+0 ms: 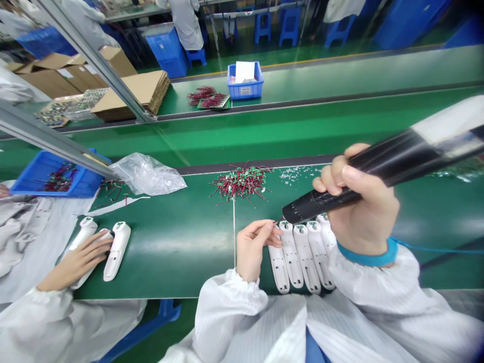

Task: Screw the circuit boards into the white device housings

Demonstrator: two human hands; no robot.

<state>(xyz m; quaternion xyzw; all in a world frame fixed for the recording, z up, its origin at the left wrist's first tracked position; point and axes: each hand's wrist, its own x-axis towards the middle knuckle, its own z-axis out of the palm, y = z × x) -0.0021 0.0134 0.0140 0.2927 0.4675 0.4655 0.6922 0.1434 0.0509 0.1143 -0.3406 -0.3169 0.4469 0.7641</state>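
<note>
My right hand grips a black electric screwdriver, its nose slanting down to the left over a row of white plastic housings. Several housings lie side by side, small green circuit boards showing at their top ends. At the leftmost one, my left hand has thumb and forefinger pinched near its top. Whatever sits between those fingertips is too small to name. Just beyond lies a pile of small green boards with dark red wires. A scatter of tiny pale parts lies to its right.
At left a co-worker's hand rests on white housings beside another housing. Behind are a clear plastic bag and a blue bin. Across the raised green divider stand a small blue crate and stacked cardboard.
</note>
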